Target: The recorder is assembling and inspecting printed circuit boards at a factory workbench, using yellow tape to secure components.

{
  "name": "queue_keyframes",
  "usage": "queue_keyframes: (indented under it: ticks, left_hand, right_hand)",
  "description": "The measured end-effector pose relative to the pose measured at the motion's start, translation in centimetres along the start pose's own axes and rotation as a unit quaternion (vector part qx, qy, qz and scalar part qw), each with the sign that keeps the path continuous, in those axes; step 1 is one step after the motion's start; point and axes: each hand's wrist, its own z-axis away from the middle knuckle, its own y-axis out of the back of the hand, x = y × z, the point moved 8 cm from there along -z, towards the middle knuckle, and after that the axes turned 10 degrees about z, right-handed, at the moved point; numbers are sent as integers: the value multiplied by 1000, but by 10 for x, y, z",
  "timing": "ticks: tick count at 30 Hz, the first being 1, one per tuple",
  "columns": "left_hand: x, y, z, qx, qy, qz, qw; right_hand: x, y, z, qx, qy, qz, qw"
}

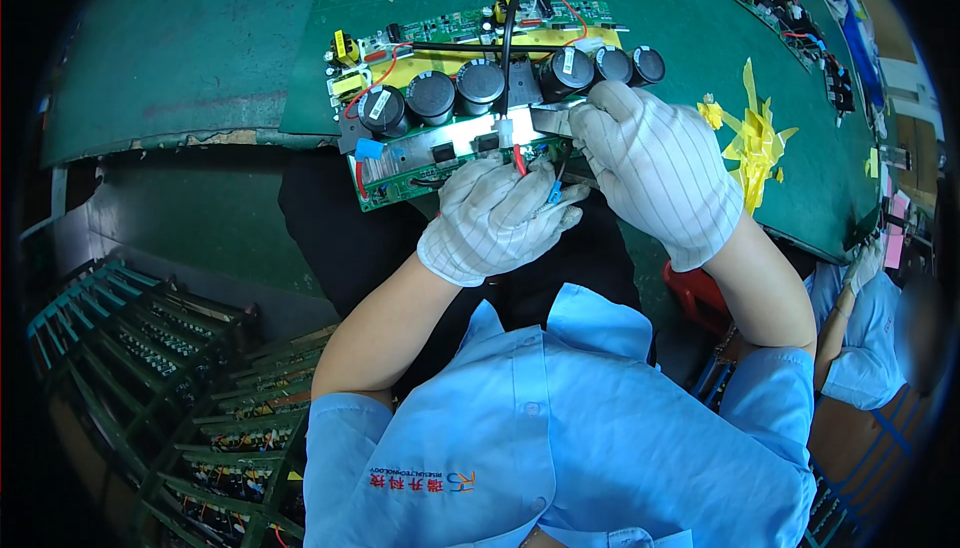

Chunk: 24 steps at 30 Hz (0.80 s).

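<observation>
A circuit board assembly [395, 191] with a shiny metal heatsink, a row of several black cylindrical capacitors [430, 97] and yellow sheeting lies at the table's near edge. My left hand [497, 216], in a white striped glove, has its bent fingers on the board's near edge, beside a red wire [519, 159] with a white connector and a small blue terminal [555, 191]. My gloved right hand [660, 163] is closed at the board's right side. A flat grey metal piece [550, 121] juts from its fingertips over the heatsink; its other end is hidden.
Yellow tape strips [757, 143] hang together on the green table [220, 58], right of the board. More board assemblies [790, 23] lie at the far right. Racks [150, 348] filled with boards stand lower left. A co-worker's blue sleeve [868, 348] shows at right, near a red stool [693, 293].
</observation>
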Motion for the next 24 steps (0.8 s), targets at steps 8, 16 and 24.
queue_keyframes:
  ticks: [8, 16, 24]
  left_hand:
    - [4, 1, -8, -17, -12, -42, 999]
    - [4, 0, -5, -22, -13, -56, 998]
    - [3, -1, -3, -23, -12, -40, 999]
  right_hand:
    - [3, -2, 0, 2, 15, -21, 1000]
    - [2, -3, 3, 22, 22, -8, 999]
    - [6, -4, 2, 32, 32, -64, 997]
